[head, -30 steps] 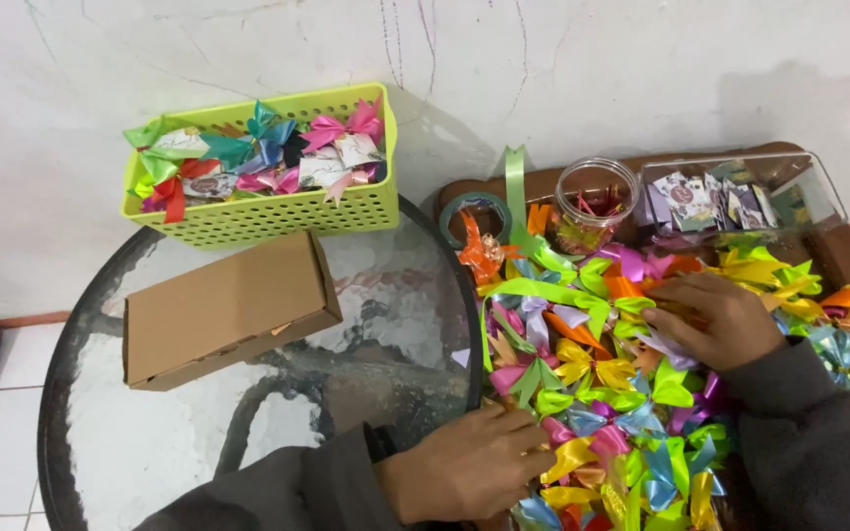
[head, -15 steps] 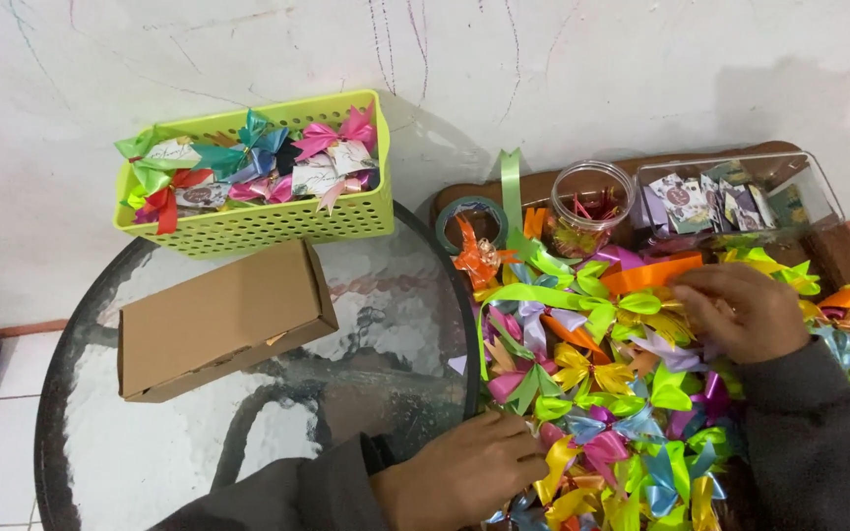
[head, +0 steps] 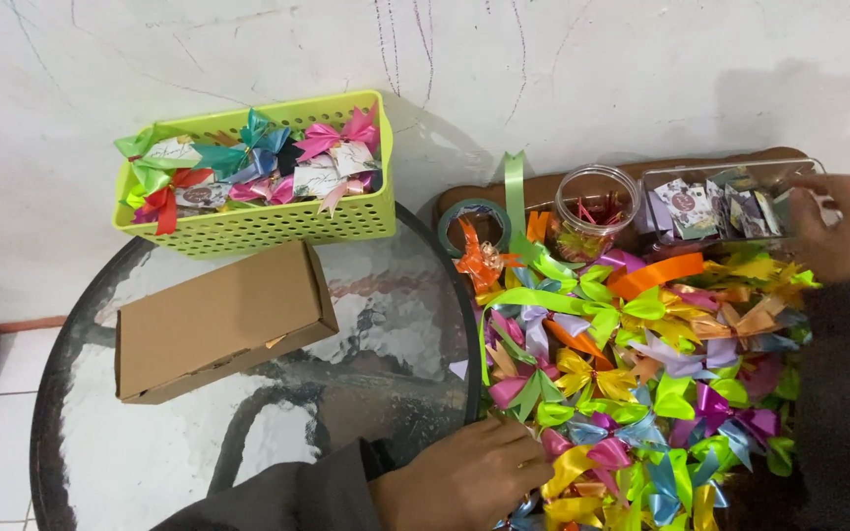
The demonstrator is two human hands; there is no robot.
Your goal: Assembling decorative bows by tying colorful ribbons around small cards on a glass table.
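1. My right hand (head: 843, 228) reaches into the clear plastic box (head: 730, 202) of small printed cards, fingers curled at its rim; what they grip, I cannot tell.
2. My left hand (head: 464, 479) rests loosely closed on the ribbon bow pile (head: 641, 374), steadying it at the bench (head: 150, 462) edge.

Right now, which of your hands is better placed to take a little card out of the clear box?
Probably the right hand: it already rests at the clear box. The left hand lies low, at the near edge of the ribbon bows.
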